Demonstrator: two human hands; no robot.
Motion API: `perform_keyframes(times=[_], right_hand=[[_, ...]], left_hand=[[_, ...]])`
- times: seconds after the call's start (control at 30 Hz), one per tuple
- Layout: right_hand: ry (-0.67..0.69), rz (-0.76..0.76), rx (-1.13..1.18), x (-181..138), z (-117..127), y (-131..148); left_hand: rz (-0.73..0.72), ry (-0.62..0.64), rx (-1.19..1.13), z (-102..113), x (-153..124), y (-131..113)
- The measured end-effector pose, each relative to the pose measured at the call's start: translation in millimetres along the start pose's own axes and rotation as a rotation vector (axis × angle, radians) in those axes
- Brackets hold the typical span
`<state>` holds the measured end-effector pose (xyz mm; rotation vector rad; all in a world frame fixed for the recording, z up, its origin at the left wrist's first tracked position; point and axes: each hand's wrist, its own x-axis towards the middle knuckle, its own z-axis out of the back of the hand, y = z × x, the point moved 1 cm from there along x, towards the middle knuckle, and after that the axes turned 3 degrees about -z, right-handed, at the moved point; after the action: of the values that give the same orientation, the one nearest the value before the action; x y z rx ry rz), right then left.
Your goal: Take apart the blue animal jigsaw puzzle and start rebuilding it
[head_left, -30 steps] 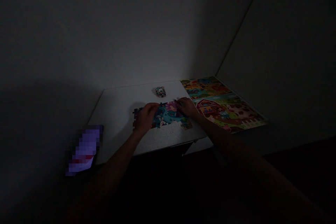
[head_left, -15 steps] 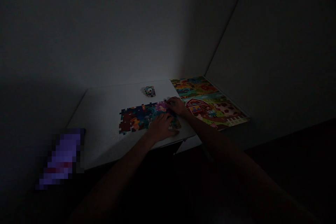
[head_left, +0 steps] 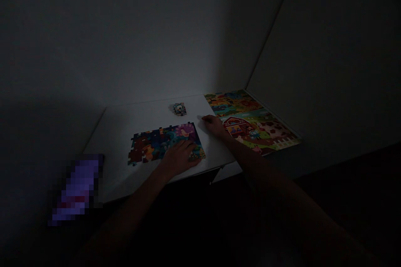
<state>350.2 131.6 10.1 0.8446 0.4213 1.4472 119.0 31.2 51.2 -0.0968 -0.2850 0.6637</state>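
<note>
A partly joined jigsaw puzzle [head_left: 156,139] in dark blues, browns and purple lies on the white table. Across its lower right part rests my left hand [head_left: 180,156], open, palm down with fingers laid flat, hiding some of the picture. My right hand [head_left: 213,125] is on the bare tabletop to the right of the puzzle, apart from it. Its fingers are curled and pressed together; whatever may be between them is hidden in the dim light. Behind the puzzle sits a small stack of puzzle pieces [head_left: 179,109].
A colourful farm picture [head_left: 269,131] with a red barn lies at the table's right, partly behind my right wrist. Beyond it is a jungle animal picture [head_left: 233,101]. A blurred-out purple object [head_left: 78,185] is at the left edge. Walls [head_left: 156,50] rise behind the table.
The puzzle has slid left and slightly nearer under my left hand, which moved with it. My right hand no longer touches the puzzle's far right corner and stays almost in place.
</note>
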Motion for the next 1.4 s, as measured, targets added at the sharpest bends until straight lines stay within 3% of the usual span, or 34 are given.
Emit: perform_keyframes(times=[0.2,0.7,1.1,1.4], right_hand=[[-0.010,0.005,-0.020,0.9,-0.6,-4.8],[-0.003,0.022,-0.076,-0.8,1.1,-5.1],[-0.011,0.029,-0.127,-1.9,2.6,-1.1],[-0.004,0.041,-0.116,-4.3,3.9,2.1]], left_hand=[[0.009,-0.043,-0.002,1.0,-10.9,6.5],[0.015,-0.156,-0.127,2.6,3.7,13.0],[0.089,-0.207,-0.026,-1.9,10.4,19.6],[0.207,-0.218,-0.348,4.6,17.1,32.5]])
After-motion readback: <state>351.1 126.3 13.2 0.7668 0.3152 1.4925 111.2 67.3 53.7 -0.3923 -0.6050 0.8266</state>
